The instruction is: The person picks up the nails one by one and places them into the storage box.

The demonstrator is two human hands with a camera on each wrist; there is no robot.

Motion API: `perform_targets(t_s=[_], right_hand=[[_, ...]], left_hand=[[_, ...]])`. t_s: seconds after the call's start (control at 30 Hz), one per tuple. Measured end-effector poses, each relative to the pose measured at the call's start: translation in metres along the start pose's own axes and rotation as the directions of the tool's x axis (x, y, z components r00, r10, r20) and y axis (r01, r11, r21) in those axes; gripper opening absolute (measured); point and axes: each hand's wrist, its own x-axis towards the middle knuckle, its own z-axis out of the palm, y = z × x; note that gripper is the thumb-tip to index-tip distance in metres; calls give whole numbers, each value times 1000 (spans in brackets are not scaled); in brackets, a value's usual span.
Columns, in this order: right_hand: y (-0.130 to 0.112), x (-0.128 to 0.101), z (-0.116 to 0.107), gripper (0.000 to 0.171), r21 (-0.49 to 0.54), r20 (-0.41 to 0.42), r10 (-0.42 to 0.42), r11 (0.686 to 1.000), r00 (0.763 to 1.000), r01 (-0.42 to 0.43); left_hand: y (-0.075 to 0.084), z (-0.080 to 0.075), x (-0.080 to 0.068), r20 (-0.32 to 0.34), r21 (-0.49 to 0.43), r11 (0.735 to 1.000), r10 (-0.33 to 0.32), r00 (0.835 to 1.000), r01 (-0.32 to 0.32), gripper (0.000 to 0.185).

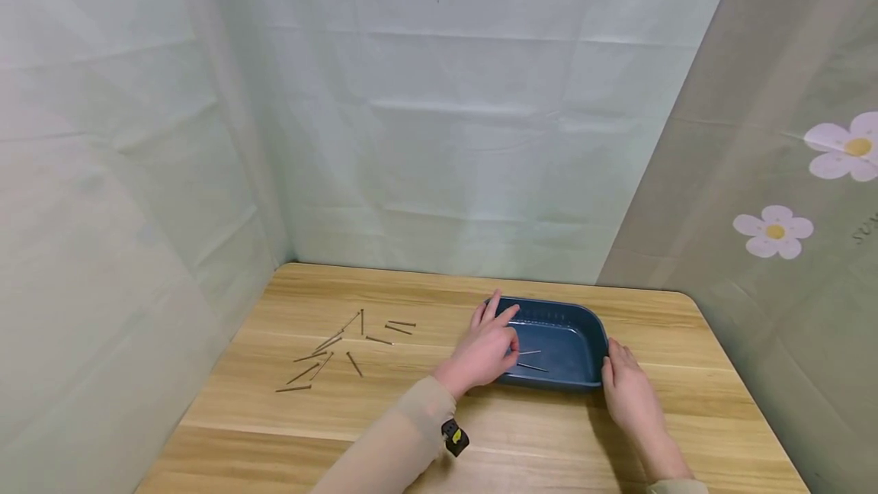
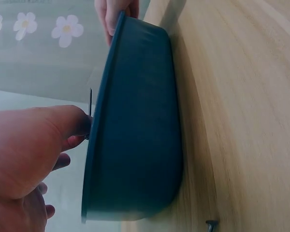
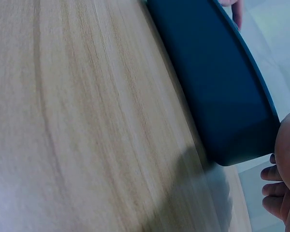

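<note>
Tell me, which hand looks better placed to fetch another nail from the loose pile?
Probably the left hand: it is over the blue tray on the side facing the scattered nails. The right hand rests at the tray's far side, with the tray between it and the pile.

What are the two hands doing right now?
Left hand: over the tray, pinching a nail.
Right hand: open, fingers resting against the tray's side.
</note>
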Motion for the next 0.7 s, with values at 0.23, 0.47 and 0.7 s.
perform_targets(t_s=[0.23,0.47,0.7], right_hand=[[0,0,0,50,-14,-5,-3,1000,1000,3],[0,0,1,48,-46,-27,-35,998,999,33],[0,1,2,47,-46,-30,-45,998,999,44]], left_hand=[[4,9,14,22,38,999,31,999,-32,18],[7,12,27,93,29,998,45,995,-48,22],[12,19,37,145,48,997,49,988,-57,21]])
